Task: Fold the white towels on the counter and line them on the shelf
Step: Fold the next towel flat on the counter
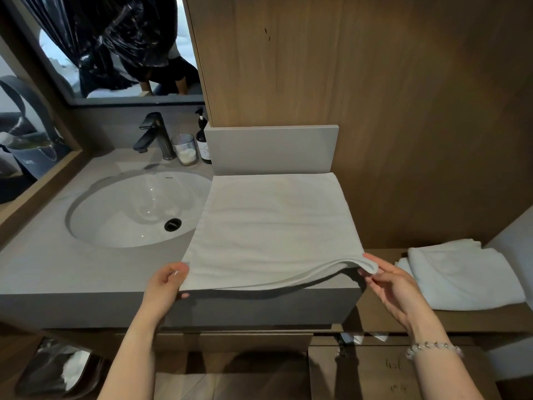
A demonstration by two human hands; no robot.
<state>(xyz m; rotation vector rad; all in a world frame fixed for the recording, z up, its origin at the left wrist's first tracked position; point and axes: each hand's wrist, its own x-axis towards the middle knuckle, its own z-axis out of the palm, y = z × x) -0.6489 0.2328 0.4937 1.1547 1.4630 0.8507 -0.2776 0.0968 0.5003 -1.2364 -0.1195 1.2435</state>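
Folding surface, the counter [86, 272]: I work on its flat grey top to the right of the basin, because the cloth needs a firm bed to lie square. The far side ends at a low grey upstand [271, 148] that gives me a straight line to fold against.
sink [129, 209]: it sits to the left of the work. The cloth's left edge reaches its right rim and no further, so nothing droops into the bowl.
towel [274, 226]: white and spread flat on the counter, far edge against the upstand, near edge at the front lip. That near edge shows more than one layer, so I judge it is already doubled and due another fold.
shelf [476, 320]: the lower wooden ledge just to the right of the counter, where the finished ones go.
folded towel [461, 278]: it lies on the shelf towards the right wall, leaving bare wood on the counter side for the next one.
right hand [389, 281]: I pinch the near-right corner between thumb and fingertips, lifted slightly so a shadow shows beneath.
left hand [165, 284]: I pinch the near-left corner, thumb on top. Gripping both corners should let the edge travel level to the far side.
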